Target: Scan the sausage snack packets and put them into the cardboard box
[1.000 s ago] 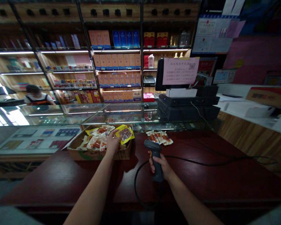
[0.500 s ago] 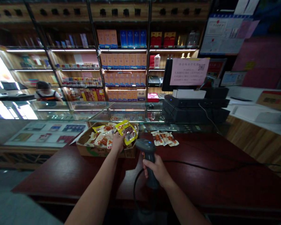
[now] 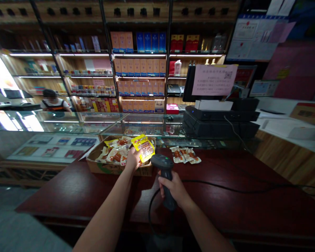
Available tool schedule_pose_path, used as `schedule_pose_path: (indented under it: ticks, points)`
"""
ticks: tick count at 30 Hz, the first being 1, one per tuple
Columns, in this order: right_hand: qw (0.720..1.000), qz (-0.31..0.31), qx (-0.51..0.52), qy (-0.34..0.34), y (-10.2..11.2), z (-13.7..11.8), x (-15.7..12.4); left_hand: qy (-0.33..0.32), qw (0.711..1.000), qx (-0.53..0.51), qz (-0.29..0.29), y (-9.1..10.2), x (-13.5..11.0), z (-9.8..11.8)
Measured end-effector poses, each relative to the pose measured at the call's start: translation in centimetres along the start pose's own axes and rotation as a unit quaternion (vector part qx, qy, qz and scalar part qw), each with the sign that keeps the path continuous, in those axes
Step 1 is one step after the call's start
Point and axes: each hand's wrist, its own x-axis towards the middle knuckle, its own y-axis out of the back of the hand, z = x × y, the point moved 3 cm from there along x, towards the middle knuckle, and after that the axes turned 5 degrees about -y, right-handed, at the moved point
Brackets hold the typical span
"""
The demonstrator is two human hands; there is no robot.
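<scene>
The left hand point(image 3: 133, 159) grasps a yellow snack packet point(image 3: 143, 148) over a cardboard box point(image 3: 102, 168), while the right hand point(image 3: 174, 188) clenches a corded barcode scanner point(image 3: 165, 168) above the dark red desk point(image 3: 68, 196).

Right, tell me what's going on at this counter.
A person stands at a dark red shop counter. Their left hand holds a yellow snack packet over a cardboard box of snack packets. Their right hand grips a corded handheld barcode scanner. Three more packets lie on the counter.

Glass display counter point(image 3: 136, 120), black till point(image 3: 220, 128) with pink paper notice point(image 3: 214, 79), lit shelves point(image 3: 139, 55) of boxed goods
</scene>
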Motion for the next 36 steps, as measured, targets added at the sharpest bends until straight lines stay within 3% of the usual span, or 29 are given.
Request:
schedule_pose_path:
  ticks: [4,9,13,16,18,22,26,32,36]
  points:
    - [1.0,-0.001,0.025,0.004,1.8,-0.2,0.5,-0.025,0.999,0.021,0.002,0.2,0.6,0.0]
    - [0.998,0.029,0.05,0.012,6.5,-0.5,1.1,-0.044,0.997,0.065,-0.005,-1.3,0.9,0.9]
    - [0.994,0.067,0.071,0.053,11.3,-0.7,1.0,-0.046,0.996,0.02,-0.076,-6.1,0.0,-0.3]
    - [0.986,0.096,0.108,0.084,14.4,-0.4,0.7,0.019,0.989,-0.009,-0.149,-10.8,-1.0,-3.4]
    - [0.978,0.112,0.14,0.102,15.8,-0.1,0.5,0.071,0.984,-0.003,-0.164,-13.6,-1.4,-6.0]
    - [0.971,0.118,0.167,0.124,16.8,0.4,0.5,0.099,0.981,0.043,-0.164,-18.1,-1.3,-9.8]
    - [0.971,0.121,0.157,0.135,16.6,0.5,0.8,0.091,0.971,0.127,-0.181,-20.6,-0.6,-11.5]
    - [0.966,0.137,0.168,0.142,16.8,0.5,0.8,0.029,0.947,0.276,-0.162,-20.0,0.3,-10.8]
    - [0.971,0.128,0.158,0.127,16.6,0.6,0.8,-0.078,0.909,0.37,-0.174,-19.4,-0.3,-8.5]
